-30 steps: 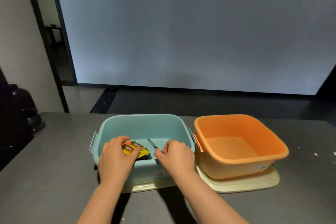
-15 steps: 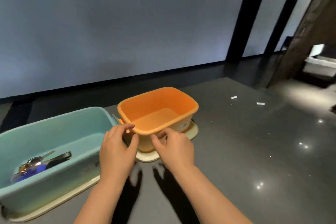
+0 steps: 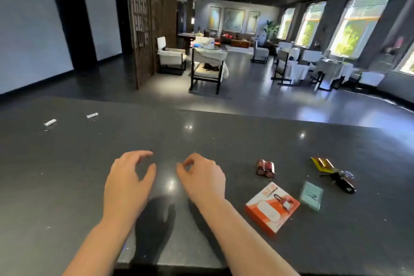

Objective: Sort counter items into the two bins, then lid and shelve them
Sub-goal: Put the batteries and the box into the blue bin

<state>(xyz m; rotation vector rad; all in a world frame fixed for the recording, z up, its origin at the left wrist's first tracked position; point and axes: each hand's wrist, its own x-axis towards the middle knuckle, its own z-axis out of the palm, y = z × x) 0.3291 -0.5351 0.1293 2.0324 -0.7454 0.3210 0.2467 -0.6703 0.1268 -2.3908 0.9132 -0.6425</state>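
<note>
Left hand (image 3: 127,184): grip released, fingers loosely curled, empty, above bench (image 3: 67,175).
Right hand (image 3: 202,178): same, empty.
Orange box (image 3: 272,208): at 3 o'clock of right hand.

Single head view, wide-angle, looking forward and down across the dark counter (image 3: 201,132) from its near edge; both forearms entering from below, dining room filling the far background.
</note>
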